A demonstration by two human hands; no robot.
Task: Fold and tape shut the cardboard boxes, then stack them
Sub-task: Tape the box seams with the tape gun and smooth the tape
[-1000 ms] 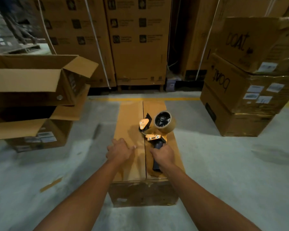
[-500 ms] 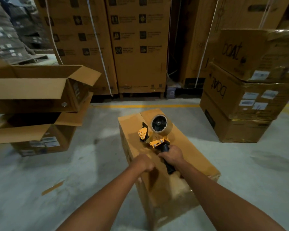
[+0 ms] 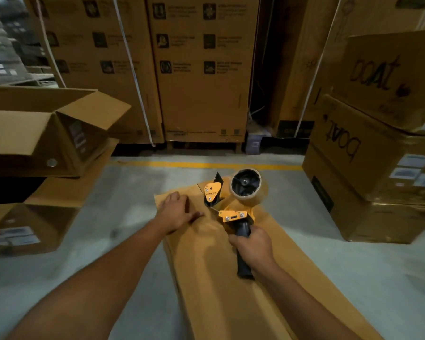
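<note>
One box [image 3: 206, 278] under left hand [image 3: 176, 213], tape dispenser [image 3: 233, 214] in right hand [image 3: 254, 246] fingers [image 3: 234, 241]

**"boat" in marker on two boxes; all other print too blurred to read**

On the right-hand stack, the top box [image 3: 398, 77] carries the word "boat", handwritten in black marker across its front face. The box under it [image 3: 353, 133] bears the same handwritten "boat", here turned upside down. White stickers [image 3: 414, 168] on that second box show print that cannot be read. The tall cartons [image 3: 201, 69] at the back have rows of dark square icons, each with lines of text beside it, all blurred. The orange side plate of the tape dispenser [image 3: 233, 204] has a small brand mark, too small to make out. Labels on the lower left box [image 3: 35, 231] are illegible.
</note>
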